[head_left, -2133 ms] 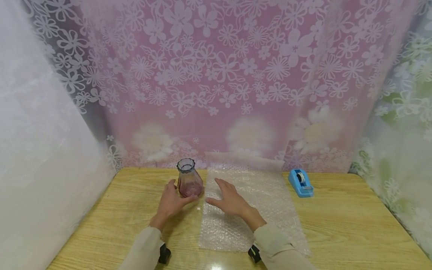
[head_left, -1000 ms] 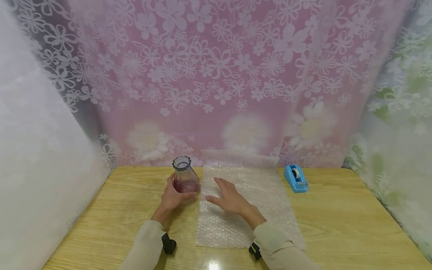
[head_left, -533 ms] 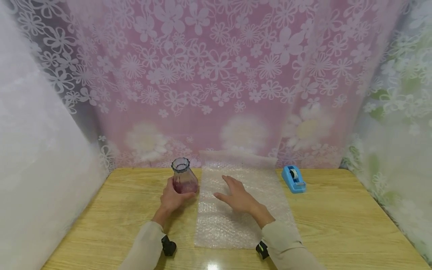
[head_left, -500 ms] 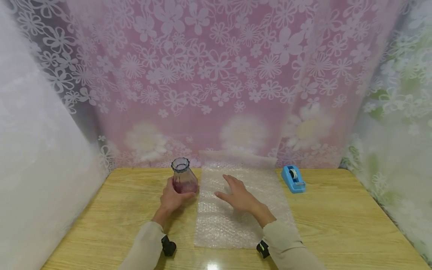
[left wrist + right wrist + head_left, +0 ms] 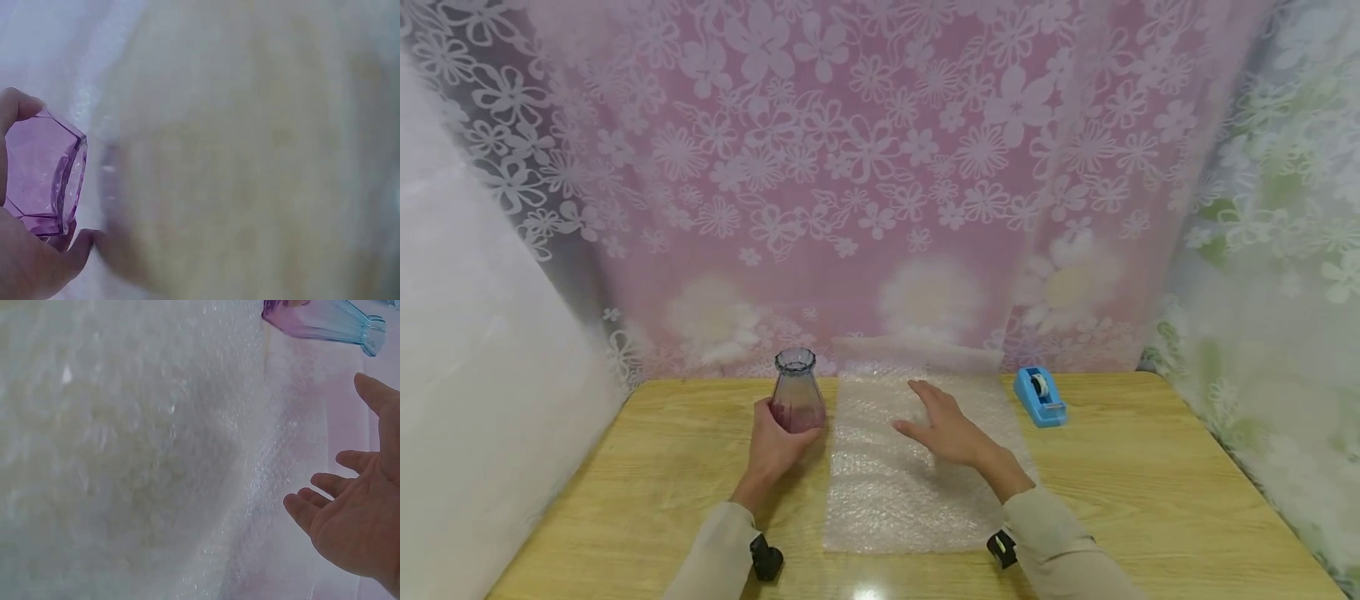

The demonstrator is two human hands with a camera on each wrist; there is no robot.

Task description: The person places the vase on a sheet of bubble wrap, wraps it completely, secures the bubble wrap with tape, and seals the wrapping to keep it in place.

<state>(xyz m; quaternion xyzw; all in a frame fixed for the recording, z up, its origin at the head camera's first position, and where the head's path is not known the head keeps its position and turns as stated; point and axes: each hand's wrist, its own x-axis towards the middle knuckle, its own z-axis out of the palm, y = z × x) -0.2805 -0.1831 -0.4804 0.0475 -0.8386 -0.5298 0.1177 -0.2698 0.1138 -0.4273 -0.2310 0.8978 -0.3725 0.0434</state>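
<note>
Head view: my left hand (image 5: 773,442) grips the purple-blue glass vase (image 5: 797,402) low down, upright, just left of the bubble wrap sheet (image 5: 891,500); and my right hand (image 5: 953,433) hovers over that sheet, fingers spread wide, blue tape dispenser (image 5: 1041,398) beyond.

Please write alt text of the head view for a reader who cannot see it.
A left hand grips a glass vase at a wooden table, while the right hand is open above bubble wrap. A blue tape dispenser sits farther right.
</note>
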